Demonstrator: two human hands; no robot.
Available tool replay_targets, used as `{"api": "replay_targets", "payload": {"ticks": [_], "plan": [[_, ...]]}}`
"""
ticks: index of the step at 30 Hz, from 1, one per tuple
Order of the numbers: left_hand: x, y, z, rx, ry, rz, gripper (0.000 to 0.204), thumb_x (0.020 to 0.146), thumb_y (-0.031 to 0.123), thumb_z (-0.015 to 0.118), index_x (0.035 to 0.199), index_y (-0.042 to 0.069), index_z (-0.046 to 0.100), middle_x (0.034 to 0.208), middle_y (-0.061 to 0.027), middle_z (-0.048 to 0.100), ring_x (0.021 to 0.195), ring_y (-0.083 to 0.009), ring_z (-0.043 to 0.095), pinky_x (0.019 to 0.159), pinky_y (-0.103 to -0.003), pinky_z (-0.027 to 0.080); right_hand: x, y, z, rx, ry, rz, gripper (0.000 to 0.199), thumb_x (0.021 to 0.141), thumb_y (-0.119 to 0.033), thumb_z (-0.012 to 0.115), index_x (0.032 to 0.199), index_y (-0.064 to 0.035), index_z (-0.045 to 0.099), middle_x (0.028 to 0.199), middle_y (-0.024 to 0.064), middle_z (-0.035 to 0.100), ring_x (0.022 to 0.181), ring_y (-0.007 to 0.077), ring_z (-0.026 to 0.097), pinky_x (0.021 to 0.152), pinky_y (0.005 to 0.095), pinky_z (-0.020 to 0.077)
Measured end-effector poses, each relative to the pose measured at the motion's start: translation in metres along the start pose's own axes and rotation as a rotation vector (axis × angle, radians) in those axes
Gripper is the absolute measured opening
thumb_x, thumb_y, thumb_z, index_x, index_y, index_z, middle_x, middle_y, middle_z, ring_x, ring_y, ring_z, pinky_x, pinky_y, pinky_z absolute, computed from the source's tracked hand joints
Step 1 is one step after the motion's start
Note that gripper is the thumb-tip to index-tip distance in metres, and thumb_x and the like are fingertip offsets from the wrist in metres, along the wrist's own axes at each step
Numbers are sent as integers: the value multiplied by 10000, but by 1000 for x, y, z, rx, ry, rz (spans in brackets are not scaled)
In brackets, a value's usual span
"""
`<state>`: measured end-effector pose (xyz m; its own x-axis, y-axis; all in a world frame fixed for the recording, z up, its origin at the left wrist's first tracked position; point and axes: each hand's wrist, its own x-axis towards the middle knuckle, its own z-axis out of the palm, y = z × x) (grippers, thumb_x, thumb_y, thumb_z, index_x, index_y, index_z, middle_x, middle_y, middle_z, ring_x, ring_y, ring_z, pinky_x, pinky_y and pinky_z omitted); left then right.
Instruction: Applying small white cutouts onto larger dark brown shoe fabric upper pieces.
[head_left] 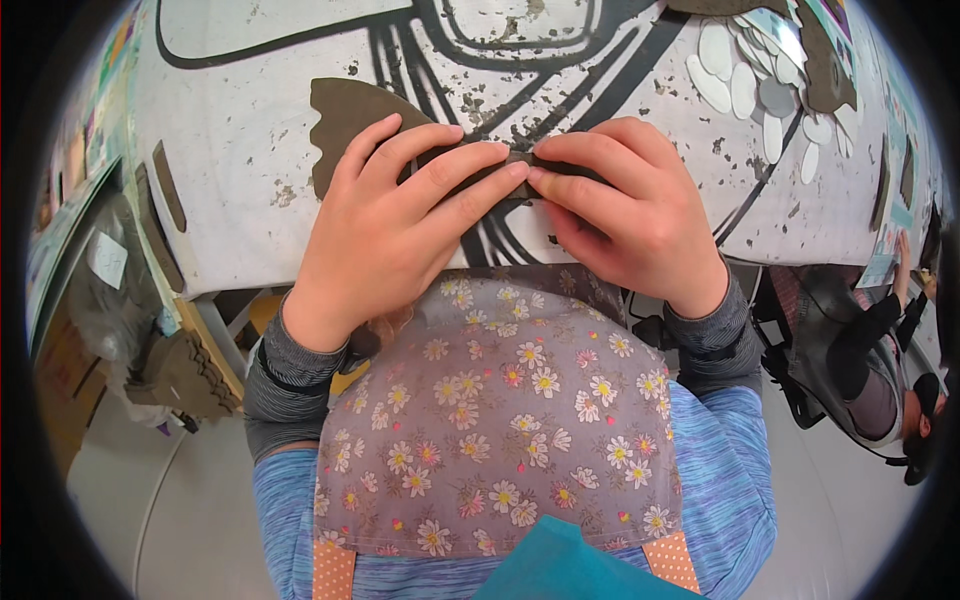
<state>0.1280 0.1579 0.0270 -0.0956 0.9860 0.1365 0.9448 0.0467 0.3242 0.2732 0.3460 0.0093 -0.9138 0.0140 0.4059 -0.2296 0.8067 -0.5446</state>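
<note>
A dark grey-brown flat piece with a scalloped left edge [345,112] lies across the table in front of me. Its material is not clear. My left hand [395,215] rests over its middle, with the thumb and fingertips pressing along its narrow part. From the other side, my right hand [640,205] pinches the same strip between thumb and index finger, the remaining fingers curled beneath. Both sets of fingertips nearly meet at the centre. My hands hide much of the piece, including its right end.
White oval pieces [743,90] are heaped at the far right beside a larger brown piece [828,70]. The white tabletop [240,130] bears black lines and worn spots. Brown scalloped pieces [185,375] and a clear plastic bag [105,285] sit at left. Another person [870,370] works at right.
</note>
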Motion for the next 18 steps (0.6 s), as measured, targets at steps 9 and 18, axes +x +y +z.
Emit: {"api": "replay_targets", "payload": {"ticks": [9,18], "plan": [[-7,-6,-4,-6,-42,129,417,777,80,643,1155,248,690,1226,10,600,1148,-283,534,1024,-569,394,-6,-2,-8,114,244,253,77,750,-19,693,808,-24,643,880,77,667,785,243,600,695,328,480],[5,6,-8,93,-105,53,535,771,19,602,1291,148,585,1349,9,559,1201,-255,532,1038,-572,375,-7,5,-9,204,483,338,24,846,-38,651,843,-17,662,877,88,672,844,223,613,755,313,477]]}}
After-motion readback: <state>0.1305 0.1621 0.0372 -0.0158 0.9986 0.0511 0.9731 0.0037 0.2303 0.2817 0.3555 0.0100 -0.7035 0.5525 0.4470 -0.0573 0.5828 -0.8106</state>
